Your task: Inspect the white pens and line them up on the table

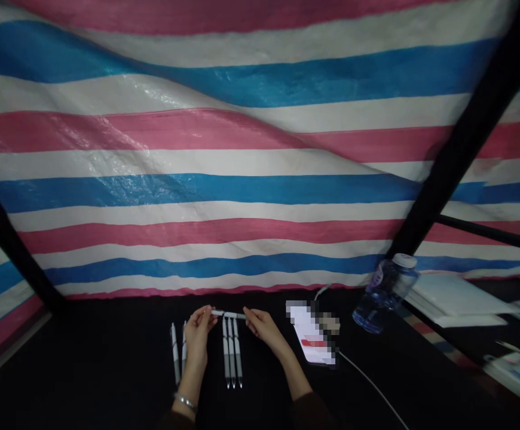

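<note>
I log, left to right: two slim white-and-grey pens (175,352) lying on a black tabletop (107,370); my left hand (197,334) and right hand (264,329), both pinched narrow on opposite ends of a matching level pen (228,314), held over three parallel white-and-grey pens (232,352). Further right lie a pixelated smartphone (311,334) and a clear plastic water bottle (385,292).

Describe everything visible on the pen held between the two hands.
The pen is slim and pale, with a barrel that looks like white plastic. It lies nearly level, crosswise to the view. The left hand pinches its left end, and the fingertips of the right hand hold its right end. It is held over the dark table, near the upper ends of three similar pens. Whether it touches them, and small details such as its tip, cannot be told.
</note>
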{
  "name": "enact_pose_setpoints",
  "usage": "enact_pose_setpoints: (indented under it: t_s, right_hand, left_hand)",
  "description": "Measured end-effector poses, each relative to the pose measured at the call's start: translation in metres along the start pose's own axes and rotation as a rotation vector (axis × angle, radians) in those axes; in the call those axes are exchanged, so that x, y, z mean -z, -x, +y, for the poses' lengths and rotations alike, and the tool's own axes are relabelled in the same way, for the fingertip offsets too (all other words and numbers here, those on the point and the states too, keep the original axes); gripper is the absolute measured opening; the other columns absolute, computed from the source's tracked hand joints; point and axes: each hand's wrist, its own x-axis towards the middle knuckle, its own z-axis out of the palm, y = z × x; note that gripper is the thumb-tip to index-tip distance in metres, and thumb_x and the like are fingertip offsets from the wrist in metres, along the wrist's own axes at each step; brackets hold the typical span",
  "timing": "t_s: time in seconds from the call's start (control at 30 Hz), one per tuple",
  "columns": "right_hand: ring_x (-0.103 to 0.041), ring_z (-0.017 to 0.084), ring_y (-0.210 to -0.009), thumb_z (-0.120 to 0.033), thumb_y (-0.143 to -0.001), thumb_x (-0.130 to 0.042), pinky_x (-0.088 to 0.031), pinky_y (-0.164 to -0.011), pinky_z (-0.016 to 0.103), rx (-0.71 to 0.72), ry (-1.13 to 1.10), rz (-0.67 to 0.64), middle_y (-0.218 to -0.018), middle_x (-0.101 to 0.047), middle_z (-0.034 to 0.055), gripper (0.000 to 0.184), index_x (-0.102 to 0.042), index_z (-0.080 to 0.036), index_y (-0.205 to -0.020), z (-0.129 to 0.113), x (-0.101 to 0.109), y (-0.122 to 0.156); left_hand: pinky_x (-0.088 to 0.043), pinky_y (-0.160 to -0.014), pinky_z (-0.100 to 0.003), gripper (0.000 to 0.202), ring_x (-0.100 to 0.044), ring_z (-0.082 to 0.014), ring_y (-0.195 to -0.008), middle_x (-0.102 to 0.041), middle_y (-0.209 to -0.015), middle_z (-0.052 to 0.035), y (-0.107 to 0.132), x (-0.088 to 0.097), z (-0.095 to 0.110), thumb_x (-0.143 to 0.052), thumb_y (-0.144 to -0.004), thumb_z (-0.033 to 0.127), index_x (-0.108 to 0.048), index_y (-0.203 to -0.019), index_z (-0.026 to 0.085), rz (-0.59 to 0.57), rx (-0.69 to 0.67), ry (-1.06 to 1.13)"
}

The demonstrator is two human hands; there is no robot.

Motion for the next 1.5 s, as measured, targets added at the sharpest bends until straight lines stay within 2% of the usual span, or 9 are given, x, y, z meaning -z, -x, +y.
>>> enact_pose_setpoints:
  t_s: [0.1,0.23,0.43,0.67,0.93,1.07,1.2,1.37,1.5]
  right_hand:
    - [-0.032,0.005,-0.036,-0.069,-0.071,-0.044,-0.019,-0.039,0.021,-0.056,0.011,0.015,-0.041,-0.037,-0.0056,0.055,-0.047,-0.017,-0.056,-0.002,0.0,0.0]
    - [-0.033,0.004,-0.037,-0.065,-0.066,-0.056,-0.019,-0.038,0.02,-0.004,-0.025,-0.012,-0.051,-0.045,-0.0057,0.048,-0.047,-0.018,-0.066,-0.004,0.001,0.002]
    - [-0.029,0.005,-0.037,-0.064,-0.07,-0.053,-0.02,-0.04,0.021,0.038,0.011,-0.044,-0.04,-0.034,-0.0078,0.048,-0.046,-0.018,-0.058,0.004,0.001,-0.001]
    - [-0.031,0.005,-0.038,-0.062,-0.067,-0.059,-0.019,-0.04,0.021,0.044,-0.016,-0.054,-0.047,-0.04,-0.0067,0.045,-0.048,-0.018,-0.064,-0.001,0.001,0.001]
    - [-0.025,0.005,-0.038,-0.062,-0.069,-0.056,-0.018,-0.041,0.021,0.049,-0.009,-0.083,-0.041,-0.03,-0.0085,0.046,-0.049,-0.017,-0.059,-0.007,0.001,0.004]
    - [-0.029,0.006,-0.041,-0.06,-0.071,-0.056,-0.02,-0.043,0.022,0.076,0.028,-0.078,-0.044,-0.033,-0.0071,0.045,-0.055,-0.016,-0.063,-0.01,0.001,0.007]
    - [-0.032,0.007,-0.045,-0.057,-0.066,-0.063,-0.022,-0.045,0.022,0.094,0.044,-0.092,-0.05,-0.04,-0.0051,0.042,-0.061,-0.015,-0.065,-0.012,0.0,0.008]
    - [-0.033,0.006,-0.04,-0.066,-0.071,-0.051,-0.02,-0.04,0.021,0.004,0.003,-0.025,-0.047,-0.04,-0.0047,0.053,-0.061,-0.014,-0.066,-0.011,0.001,0.006]
    - [-0.033,0.005,-0.035,-0.073,-0.071,-0.04,-0.016,-0.035,0.02,-0.081,-0.119,0.032,-0.047,-0.042,-0.0037,0.064,-0.061,-0.013,-0.07,-0.008,0.002,0.003]
  left_hand:
    - [-0.053,-0.06,-0.018,0.024,-0.064,-0.0106,-0.063,-0.068,-0.073,-0.005,0.0,0.0,-0.001,-0.075,-0.061,0.022,-0.066,-0.079,0.01,-0.005,0.001,0.003]
    - [-0.053,-0.061,-0.018,0.023,-0.064,-0.0101,-0.062,-0.067,-0.072,-0.0043,-0.002,0.001,-0.001,-0.075,-0.061,0.022,-0.065,-0.078,0.01,0.009,-0.009,0.023]
    - [-0.054,-0.06,-0.018,0.022,-0.063,-0.0099,-0.06,-0.066,-0.066,-0.0029,-0.002,0.001,-0.001,-0.075,-0.06,0.019,-0.065,-0.077,0.009,0.05,-0.003,0.032]
    - [-0.054,-0.059,-0.019,0.023,-0.064,-0.0109,-0.061,-0.067,-0.068,-0.0038,-0.003,0.003,-0.002,-0.076,-0.059,0.02,-0.065,-0.076,0.01,0.032,-0.003,0.035]
    - [-0.055,-0.066,-0.023,0.028,-0.065,-0.0122,-0.065,-0.068,-0.074,-0.0056,0.0,0.002,-0.001,-0.075,-0.062,0.027,-0.065,-0.081,0.01,0.004,-0.048,-0.006]
    - [-0.054,-0.073,-0.027,0.032,-0.066,-0.0157,-0.075,-0.069,-0.084,-0.0103,0.007,-0.007,-0.002,-0.069,-0.068,0.036,-0.063,-0.086,0.01,-0.07,-0.014,-0.048]
    - [-0.054,-0.075,-0.031,0.049,-0.066,-0.0213,-0.084,-0.069,-0.083,-0.0111,0.012,-0.013,-0.004,-0.072,-0.065,0.037,-0.055,-0.104,0.011,-0.188,0.01,-0.08]
    - [-0.054,-0.061,-0.029,0.079,-0.067,-0.0168,-0.064,-0.066,-0.072,-0.003,0.008,-0.008,-0.001,-0.069,-0.068,0.039,-0.025,-0.131,0.018,0.024,-0.127,-0.051]
    - [-0.05,-0.055,-0.025,0.078,-0.063,-0.014,-0.055,-0.065,-0.067,-0.0004,0.007,-0.004,0.004,-0.068,-0.067,0.042,-0.026,-0.129,0.019,0.097,-0.196,-0.054]
